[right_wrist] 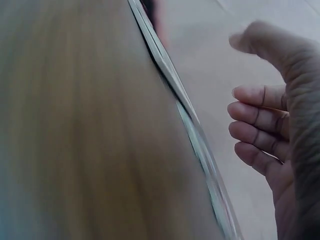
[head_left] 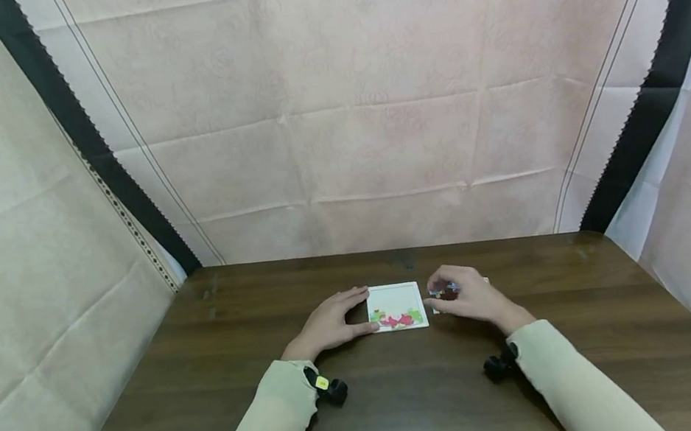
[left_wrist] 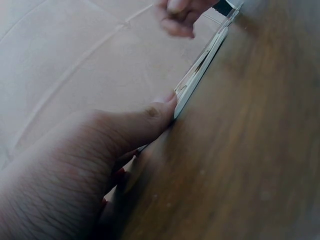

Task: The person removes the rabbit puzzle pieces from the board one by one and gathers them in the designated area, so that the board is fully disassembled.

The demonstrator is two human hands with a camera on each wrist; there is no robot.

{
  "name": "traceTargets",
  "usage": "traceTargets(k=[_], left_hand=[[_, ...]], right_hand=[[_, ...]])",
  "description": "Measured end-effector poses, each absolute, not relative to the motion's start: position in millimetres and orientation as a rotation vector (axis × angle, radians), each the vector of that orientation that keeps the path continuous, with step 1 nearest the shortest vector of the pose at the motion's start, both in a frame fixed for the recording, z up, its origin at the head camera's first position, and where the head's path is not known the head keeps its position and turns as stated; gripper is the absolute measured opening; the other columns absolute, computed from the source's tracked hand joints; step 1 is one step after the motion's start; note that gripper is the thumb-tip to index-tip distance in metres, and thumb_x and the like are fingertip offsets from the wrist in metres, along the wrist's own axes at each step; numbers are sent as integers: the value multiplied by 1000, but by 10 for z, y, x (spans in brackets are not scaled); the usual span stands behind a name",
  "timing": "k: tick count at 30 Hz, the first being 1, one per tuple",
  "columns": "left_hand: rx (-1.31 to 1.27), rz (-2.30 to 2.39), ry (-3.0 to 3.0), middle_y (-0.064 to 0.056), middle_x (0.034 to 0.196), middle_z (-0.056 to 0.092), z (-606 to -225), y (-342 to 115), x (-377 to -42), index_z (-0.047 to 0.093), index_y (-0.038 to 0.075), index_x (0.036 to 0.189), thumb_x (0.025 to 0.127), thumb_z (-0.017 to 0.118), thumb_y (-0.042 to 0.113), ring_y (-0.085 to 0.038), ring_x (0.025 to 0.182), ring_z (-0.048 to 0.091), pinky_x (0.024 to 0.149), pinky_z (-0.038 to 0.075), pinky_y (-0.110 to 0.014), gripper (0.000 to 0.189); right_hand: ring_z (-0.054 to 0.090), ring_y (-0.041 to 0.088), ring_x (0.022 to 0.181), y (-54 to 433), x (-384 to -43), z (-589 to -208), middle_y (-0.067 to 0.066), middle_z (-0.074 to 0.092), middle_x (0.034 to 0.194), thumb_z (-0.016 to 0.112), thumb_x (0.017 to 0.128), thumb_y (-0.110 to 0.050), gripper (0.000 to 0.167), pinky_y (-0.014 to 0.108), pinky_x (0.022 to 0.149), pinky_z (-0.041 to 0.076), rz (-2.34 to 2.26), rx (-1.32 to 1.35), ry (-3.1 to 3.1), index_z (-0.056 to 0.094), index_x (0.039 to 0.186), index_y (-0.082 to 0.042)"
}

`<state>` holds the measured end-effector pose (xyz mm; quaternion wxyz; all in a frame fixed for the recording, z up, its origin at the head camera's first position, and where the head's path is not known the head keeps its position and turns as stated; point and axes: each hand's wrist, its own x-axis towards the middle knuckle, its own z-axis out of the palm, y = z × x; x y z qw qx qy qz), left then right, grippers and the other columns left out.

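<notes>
A white flat board (head_left: 393,299) with a raised rim and red and green pictures along its near edge lies on the table. My left hand (head_left: 333,321) is at its left side, fingertips at the far left corner and thumb resting on the near left corner. In the left wrist view the thumb (left_wrist: 155,117) meets the edge of the board. Just right of the board, my right hand (head_left: 468,295) hovers, its fingers loosely bent with nothing between them. Beneath it lies a second flat piece (head_left: 447,294) with blue and dark brown print, mostly hidden by the hand.
The brown wooden table (head_left: 388,410) spreads out on all sides of the boards. Pale cloth (head_left: 373,129) hangs behind its far edge and at both sides, with dark bands at the corners. Each wrist wears a strapped black camera (head_left: 335,393).
</notes>
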<state>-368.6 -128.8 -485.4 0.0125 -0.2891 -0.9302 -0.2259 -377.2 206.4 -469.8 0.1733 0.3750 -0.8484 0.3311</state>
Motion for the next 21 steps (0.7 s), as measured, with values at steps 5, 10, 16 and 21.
traceTargets(k=[5, 10, 16, 21], left_hand=[[-886, -691, -2914, 3, 161, 35, -4888, -1293, -3678, 40, 26, 156, 87, 59, 74, -27, 148, 30, 118, 27, -53, 86], [-885, -700, -2902, 2, 161, 35, -4882, -1289, -3694, 39, 27, 156, 86, 57, 77, -28, 148, 30, 117, 28, -55, 89], [-899, -704, -2909, 3, 161, 34, -4862, -1286, -3702, 39, 27, 157, 85, 55, 78, -27, 149, 29, 117, 28, -55, 89], [-895, -698, -2909, 5, 161, 34, -4840, -1286, -3698, 40, 26, 156, 86, 57, 76, -24, 149, 29, 118, 27, -53, 88]], right_hand=[[64, 10, 89, 1549, -3818, -4716, -8, 65, 99, 72, 95, -32, 22, 35, 75, 58, 931, 1213, -2466, 71, 104, -12], [58, 9, 94, 1237, -3805, -4721, -6, 64, 105, 68, 98, -28, 21, 33, 81, 55, 892, 1262, -2550, 70, 112, -12], [57, 13, 98, 1208, -3760, -4803, -2, 62, 118, 65, 100, -31, 30, 38, 82, 52, 825, 1259, -2614, 67, 124, -14], [56, 16, 106, 1200, -3748, -4822, -2, 61, 123, 65, 100, -30, 28, 43, 87, 51, 819, 1270, -2602, 68, 124, -16]])
